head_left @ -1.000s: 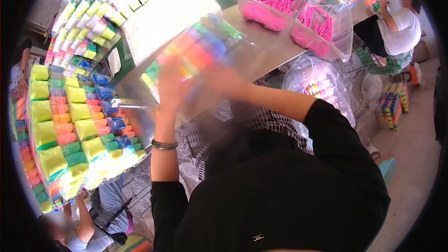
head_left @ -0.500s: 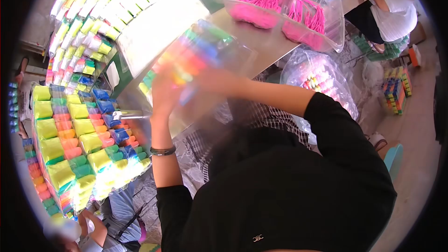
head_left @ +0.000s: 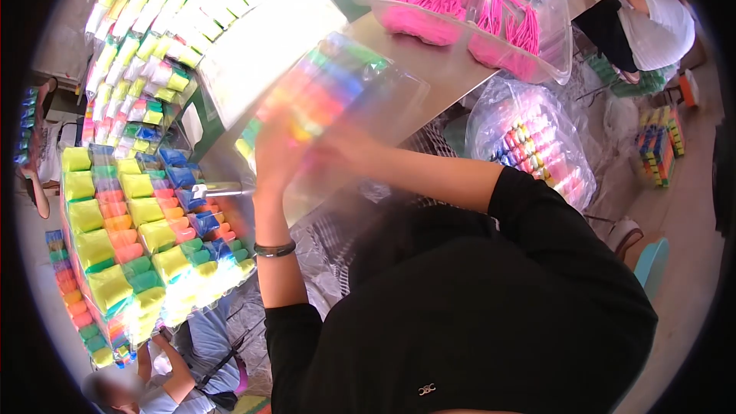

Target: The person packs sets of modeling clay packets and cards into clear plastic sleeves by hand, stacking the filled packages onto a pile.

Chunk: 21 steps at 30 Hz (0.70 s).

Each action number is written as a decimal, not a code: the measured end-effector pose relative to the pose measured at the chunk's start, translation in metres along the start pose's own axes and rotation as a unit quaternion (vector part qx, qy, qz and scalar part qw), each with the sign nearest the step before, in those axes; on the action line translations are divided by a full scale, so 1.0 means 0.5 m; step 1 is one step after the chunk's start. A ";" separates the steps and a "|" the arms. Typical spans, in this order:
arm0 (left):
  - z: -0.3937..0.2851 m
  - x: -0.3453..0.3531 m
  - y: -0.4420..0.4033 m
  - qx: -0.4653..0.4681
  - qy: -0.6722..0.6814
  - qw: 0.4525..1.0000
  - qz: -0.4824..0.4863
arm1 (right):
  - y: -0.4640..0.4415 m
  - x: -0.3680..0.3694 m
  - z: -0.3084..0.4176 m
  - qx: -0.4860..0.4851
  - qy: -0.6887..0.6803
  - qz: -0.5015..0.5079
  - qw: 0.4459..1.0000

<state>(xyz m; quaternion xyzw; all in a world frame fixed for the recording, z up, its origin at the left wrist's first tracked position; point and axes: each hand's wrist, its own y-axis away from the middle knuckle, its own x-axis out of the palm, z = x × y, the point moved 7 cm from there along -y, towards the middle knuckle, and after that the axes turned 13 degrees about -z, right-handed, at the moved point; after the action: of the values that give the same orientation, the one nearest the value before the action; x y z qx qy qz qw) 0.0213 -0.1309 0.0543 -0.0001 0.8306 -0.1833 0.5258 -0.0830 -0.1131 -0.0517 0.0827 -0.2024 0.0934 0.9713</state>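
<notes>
A clear plastic bag (head_left: pixel 330 80) filled with rows of multicoloured soft packets lies slanted over the table in front of me. My left hand (head_left: pixel 277 146) is closed at its near left edge, with a dark bracelet on the wrist. Close by on the right, my right hand (head_left: pixel 345 147) reaches the near end of the same bag. Motion smears its fingers, so their grip is unclear. Between the hands, yellow and orange packets show through the plastic.
Pink cords fill a clear tub (head_left: pixel 563 61) at the table's far side. Stacked packs (head_left: pixel 96 245) of coloured packets stand at left, beside a metal bar (head_left: pixel 222 190). A large plastic sack (head_left: pixel 529 142) sits at right. Other people (head_left: pixel 659 27) are at upper right and lower left.
Both hands remain at the bag's near end, with the right hand shifted slightly. The whole view has moved a little. The person at lower left has changed posture.
</notes>
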 end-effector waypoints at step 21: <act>-0.028 0.061 0.065 0.077 -0.168 0.979 -0.091 | -0.171 -0.779 0.578 -0.077 0.777 -0.153 0.606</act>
<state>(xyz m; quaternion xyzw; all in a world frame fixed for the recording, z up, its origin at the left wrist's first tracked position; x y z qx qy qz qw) 0.0020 -0.1021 0.0231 -0.0655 0.7103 -0.2910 0.6375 -0.5246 -0.3110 0.0399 -0.0668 0.6376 -0.0432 0.7662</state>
